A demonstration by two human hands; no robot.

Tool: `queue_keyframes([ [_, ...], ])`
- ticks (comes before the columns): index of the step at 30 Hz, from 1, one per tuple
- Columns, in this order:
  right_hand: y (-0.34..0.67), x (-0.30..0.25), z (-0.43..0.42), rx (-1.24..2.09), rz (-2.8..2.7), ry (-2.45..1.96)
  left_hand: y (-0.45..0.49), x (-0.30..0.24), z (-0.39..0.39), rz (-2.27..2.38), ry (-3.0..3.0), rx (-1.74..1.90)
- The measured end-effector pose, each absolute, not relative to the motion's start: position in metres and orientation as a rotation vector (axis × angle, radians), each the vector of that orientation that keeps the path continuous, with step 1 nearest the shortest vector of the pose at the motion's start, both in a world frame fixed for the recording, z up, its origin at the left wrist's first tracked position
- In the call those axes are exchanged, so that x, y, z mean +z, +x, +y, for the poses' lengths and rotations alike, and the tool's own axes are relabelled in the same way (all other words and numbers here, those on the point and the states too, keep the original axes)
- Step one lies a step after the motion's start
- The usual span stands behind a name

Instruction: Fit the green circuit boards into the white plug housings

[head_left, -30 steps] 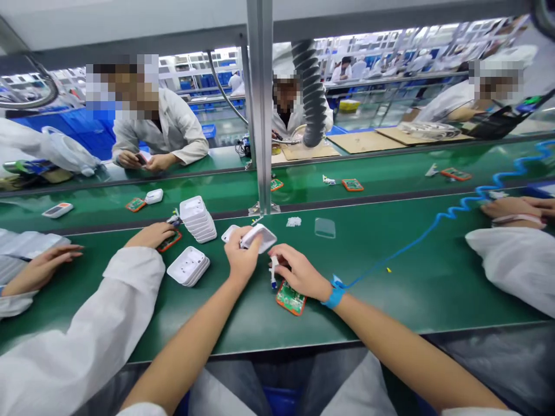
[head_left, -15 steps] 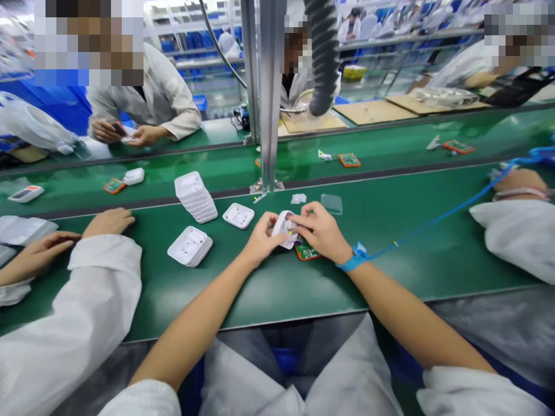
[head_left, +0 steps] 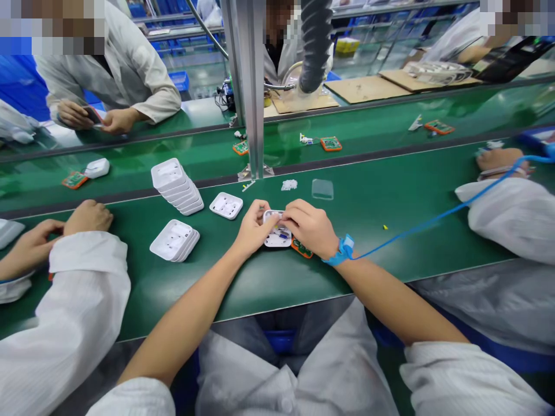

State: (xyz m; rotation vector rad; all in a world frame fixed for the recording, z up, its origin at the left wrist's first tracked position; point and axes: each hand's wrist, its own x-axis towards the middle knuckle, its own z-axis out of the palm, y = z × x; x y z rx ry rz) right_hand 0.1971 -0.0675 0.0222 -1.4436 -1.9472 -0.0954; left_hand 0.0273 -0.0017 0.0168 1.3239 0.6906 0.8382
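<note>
A white plastic housing [head_left: 277,238], open side up, rests at the table in front of me, with small parts and a blue piece inside. My left hand [head_left: 252,230] grips its left side, the thumb reaching over the rim. Closed fingers of my right hand [head_left: 310,227] press in at the housing's upper right; what they pinch is hidden. Partly under the right hand lies a green circuit board in an orange frame [head_left: 302,247], beside the housing. A blue wrist strap [head_left: 342,250] circles my right wrist.
To the left stand a tall stack of white housings [head_left: 177,185], a shorter stack [head_left: 173,240] and a single housing [head_left: 226,205]. Small white pieces [head_left: 289,185] and a clear plate [head_left: 322,189] lie behind my hands. A metal post [head_left: 255,86] rises beyond. Co-workers' arms flank me.
The housing has gone from tilted on edge to nearly flat, its inside facing up. My right fingers have drawn closer together over it. The whole view has shifted somewhat.
</note>
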Motion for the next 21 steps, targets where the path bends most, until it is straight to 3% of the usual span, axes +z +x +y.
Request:
queue_keyframes([
  [8, 0.19, 0.03, -0.075, -0.06, -2.092, -1.584, 0.026, 0.003, 0.003, 0.756, 1.518, 0.857],
  [13, 0.192, 0.031, -0.069, -0.022, -1.862, -1.683, 0.026, 0.0, 0.004, 0.766, 1.619, 0.847],
  [21, 0.208, 0.036, -0.064, 0.081, -1.883, -1.503, 0.017, 0.012, 0.006, 0.602, 1.712, 0.624],
])
